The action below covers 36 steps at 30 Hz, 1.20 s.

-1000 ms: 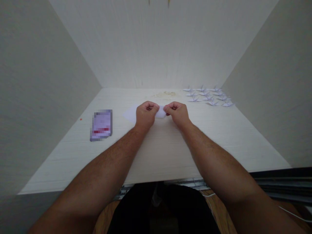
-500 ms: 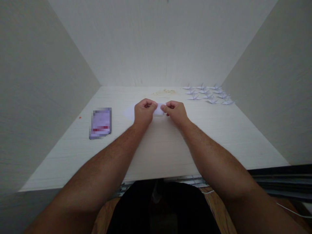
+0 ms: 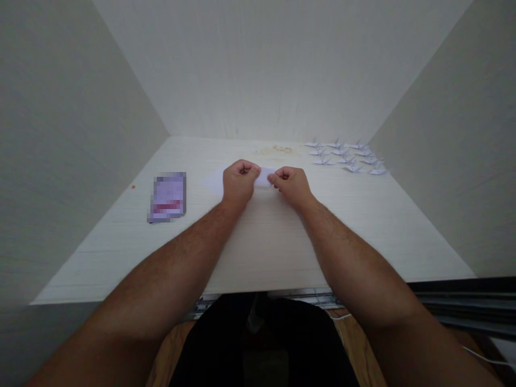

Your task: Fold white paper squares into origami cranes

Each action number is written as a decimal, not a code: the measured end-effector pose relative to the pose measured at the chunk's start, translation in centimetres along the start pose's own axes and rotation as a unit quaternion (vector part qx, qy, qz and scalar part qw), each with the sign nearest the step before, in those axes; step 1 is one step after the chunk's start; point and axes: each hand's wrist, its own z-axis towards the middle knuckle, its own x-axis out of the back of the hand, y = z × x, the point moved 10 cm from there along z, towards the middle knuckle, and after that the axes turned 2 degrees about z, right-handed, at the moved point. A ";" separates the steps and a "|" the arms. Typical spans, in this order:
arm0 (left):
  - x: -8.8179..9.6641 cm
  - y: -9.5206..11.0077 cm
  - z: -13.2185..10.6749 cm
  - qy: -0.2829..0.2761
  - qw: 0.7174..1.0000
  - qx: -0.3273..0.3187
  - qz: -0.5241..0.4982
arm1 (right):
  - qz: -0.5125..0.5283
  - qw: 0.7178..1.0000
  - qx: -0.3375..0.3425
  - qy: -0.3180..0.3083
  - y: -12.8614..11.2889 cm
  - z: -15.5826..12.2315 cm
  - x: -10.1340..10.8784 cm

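Observation:
A small piece of white paper [image 3: 264, 176] is stretched between my two hands, just above the table. My left hand [image 3: 241, 181] pinches its left side between thumb and curled fingers. At the right edge, my right hand [image 3: 291, 184] grips the same paper with thumb and fingertips. The palms and curled fingers hide part of the sheet, so I cannot make out its folds. A pale bright patch [image 3: 213, 181] shows on the table left of my left hand.
Several folded white paper cranes [image 3: 345, 156] stand in rows at the back right of the white table [image 3: 266, 252]. A blurred purple packet [image 3: 169, 196] lies on the left, with a tiny orange bit [image 3: 133, 187] beyond it. Brownish marks [image 3: 278, 150] stain the back. Walls enclose three sides.
My right hand has shifted slightly along the paper's right edge, and a little more of the paper shows between the hands. The view has tilted slightly; both hands still hold the paper.

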 end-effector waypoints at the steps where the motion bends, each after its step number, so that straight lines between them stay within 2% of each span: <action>1: 0.0 0.0 0.0 0.001 1.000 0.004 0.001 | -0.013 1.000 0.003 0.001 0.0 0.0 0.1; 7: -0.1 0.0 -0.2 0.004 1.000 0.019 0.000 | -0.082 0.996 0.029 0.010 -0.9 -0.1 0.3; 12: 0.0 -0.7 0.2 0.015 0.999 0.029 -0.024 | -0.083 0.996 0.036 -0.025 -0.9 -0.1 -0.4; 18: 0.1 -0.8 0.3 0.021 0.999 0.022 -0.045 | -0.108 0.993 0.021 -0.038 -0.4 -0.1 -0.7; 28: 0.3 -1.5 0.3 0.042 0.994 0.060 -0.078 | -0.190 0.979 0.067 -0.039 -1.7 -0.5 -0.9; 31: 0.2 -1.7 0.3 0.040 0.993 0.068 -0.088 | -0.146 0.987 0.067 -0.021 -1.3 -0.4 -0.6; 36: -0.5 -2.6 0.1 0.008 0.988 0.110 -0.106 | 0.013 0.998 0.051 0.026 -0.3 0.0 0.4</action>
